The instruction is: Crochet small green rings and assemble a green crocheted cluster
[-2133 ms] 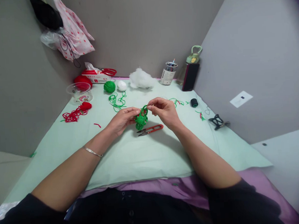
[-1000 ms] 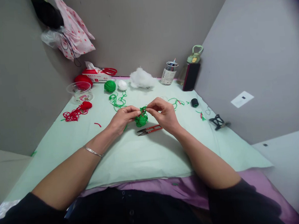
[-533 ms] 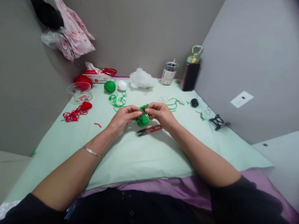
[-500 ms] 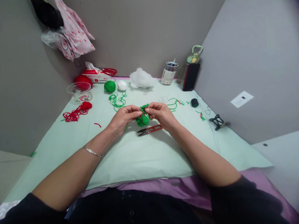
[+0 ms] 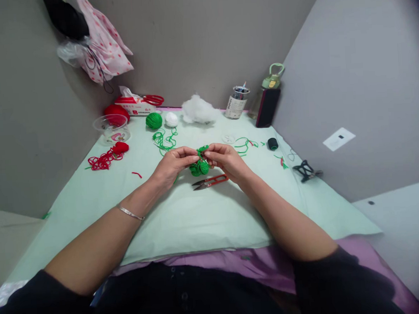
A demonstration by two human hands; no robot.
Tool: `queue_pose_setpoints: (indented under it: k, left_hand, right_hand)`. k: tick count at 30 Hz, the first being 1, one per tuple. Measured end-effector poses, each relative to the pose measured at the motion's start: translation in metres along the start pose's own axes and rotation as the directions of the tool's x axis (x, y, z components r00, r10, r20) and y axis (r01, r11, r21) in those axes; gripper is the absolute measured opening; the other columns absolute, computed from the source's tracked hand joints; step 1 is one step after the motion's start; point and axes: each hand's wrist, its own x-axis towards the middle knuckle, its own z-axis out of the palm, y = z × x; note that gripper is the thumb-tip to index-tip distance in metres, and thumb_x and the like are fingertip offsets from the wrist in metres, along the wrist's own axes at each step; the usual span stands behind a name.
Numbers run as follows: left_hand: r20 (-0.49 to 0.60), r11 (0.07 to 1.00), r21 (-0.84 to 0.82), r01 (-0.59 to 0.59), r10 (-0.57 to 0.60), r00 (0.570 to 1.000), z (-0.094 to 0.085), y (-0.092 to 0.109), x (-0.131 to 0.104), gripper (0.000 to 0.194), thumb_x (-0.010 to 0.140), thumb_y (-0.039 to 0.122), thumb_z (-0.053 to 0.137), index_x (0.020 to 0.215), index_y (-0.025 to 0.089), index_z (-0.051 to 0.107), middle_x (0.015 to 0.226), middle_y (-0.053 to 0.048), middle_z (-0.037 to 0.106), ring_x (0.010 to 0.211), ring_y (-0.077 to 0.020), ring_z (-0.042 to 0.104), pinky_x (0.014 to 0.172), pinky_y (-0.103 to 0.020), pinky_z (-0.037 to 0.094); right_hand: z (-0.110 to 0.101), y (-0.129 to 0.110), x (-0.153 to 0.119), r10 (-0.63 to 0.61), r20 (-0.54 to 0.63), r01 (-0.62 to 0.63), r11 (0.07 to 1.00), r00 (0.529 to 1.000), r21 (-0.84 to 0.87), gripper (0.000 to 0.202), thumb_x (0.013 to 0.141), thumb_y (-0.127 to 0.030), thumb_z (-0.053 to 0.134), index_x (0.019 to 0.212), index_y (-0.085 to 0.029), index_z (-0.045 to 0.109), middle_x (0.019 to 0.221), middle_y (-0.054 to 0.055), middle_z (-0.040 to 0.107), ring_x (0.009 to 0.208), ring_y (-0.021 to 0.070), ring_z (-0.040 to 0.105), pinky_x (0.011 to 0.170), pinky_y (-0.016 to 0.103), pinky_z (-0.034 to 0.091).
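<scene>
Between my two hands hangs a small green crocheted piece (image 5: pixel 199 168) with rounded lobes, just above the table. My left hand (image 5: pixel 172 166) pinches its left side between thumb and fingers. My right hand (image 5: pixel 227 159) is closed on its upper right part, fingertips nearly meeting those of the left. Whether the right fingers also hold a needle or hook is too small to tell. Right under the piece lie thread snips (image 5: pixel 211 181) with orange-red handles, blades pointing left. A loose tangle of green yarn (image 5: pixel 165 141) rests beyond my left hand.
At the back stand a green yarn ball (image 5: pixel 154 121), a white ball (image 5: pixel 171 120), white stuffing (image 5: pixel 198 111), a pen can (image 5: pixel 237 103) and a phone (image 5: pixel 268 107). Red yarn (image 5: pixel 106 158) and a clear plastic tub (image 5: pixel 112 130) lie left; a black clip stand (image 5: pixel 306 171) is right.
The top of the green crocheted piece has turned slightly between my fingertips. Both hands stay in almost the same place, and the things on the table have not moved.
</scene>
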Motion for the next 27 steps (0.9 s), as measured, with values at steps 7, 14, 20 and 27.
queue_pose_setpoints:
  k: [7, 14, 20, 27]
  left_hand:
    - [-0.008, 1.0, -0.022, 0.016, -0.016, 1.0, 0.002, -0.001, -0.001, 0.024, 0.064, 0.027, 0.089, 0.076, 0.016, 0.071, 0.073, 0.002, 0.069, 0.069, -0.0118, 0.062, 0.07, -0.025, 0.045]
    - [0.041, 0.996, -0.03, 0.079, -0.078, 0.996, -0.001, 0.004, -0.001, 0.024, 0.074, 0.036, 0.083, 0.083, 0.017, 0.071, 0.078, 0.0, 0.069, 0.071, -0.0129, 0.061, 0.069, -0.026, 0.046]
    - [0.131, 0.984, 0.056, 0.17, -0.176, 0.976, 0.002, 0.012, -0.007, 0.022, 0.074, 0.034, 0.083, 0.083, 0.015, 0.077, 0.078, -0.003, 0.072, 0.066, -0.0131, 0.057, 0.063, -0.027, 0.041]
    - [0.192, 0.958, 0.147, 0.246, -0.272, 0.943, -0.001, 0.012, -0.007, 0.029, 0.069, 0.034, 0.085, 0.089, 0.013, 0.08, 0.075, -0.004, 0.071, 0.066, -0.0134, 0.057, 0.063, -0.028, 0.038]
  right_hand:
    - [0.007, 0.003, -0.002, -0.142, -0.025, 0.139, 0.983, 0.989, -0.116, 0.028, 0.069, -0.038, 0.083, 0.07, -0.017, 0.066, 0.058, -0.004, 0.058, 0.055, 0.0094, 0.049, 0.056, 0.024, 0.039]
    - [-0.005, -0.005, 0.0, -0.286, -0.103, 0.233, 0.905, 0.953, -0.356, 0.031, 0.086, -0.045, 0.069, 0.074, -0.017, 0.069, 0.063, -0.001, 0.061, 0.058, 0.011, 0.051, 0.059, 0.026, 0.042]
    - [-0.007, -0.012, -0.004, -0.37, 0.116, 0.382, 0.811, 0.922, -0.444, 0.025, 0.092, -0.04, 0.066, 0.105, -0.023, 0.077, 0.107, 0.006, 0.07, 0.098, 0.0183, 0.063, 0.081, 0.03, 0.05]
    - [-0.009, -0.008, -0.003, -0.229, 0.283, 0.321, 0.883, 0.931, -0.342, 0.02, 0.086, -0.04, 0.074, 0.094, -0.021, 0.078, 0.096, 0.005, 0.068, 0.084, 0.0156, 0.062, 0.072, 0.029, 0.049]
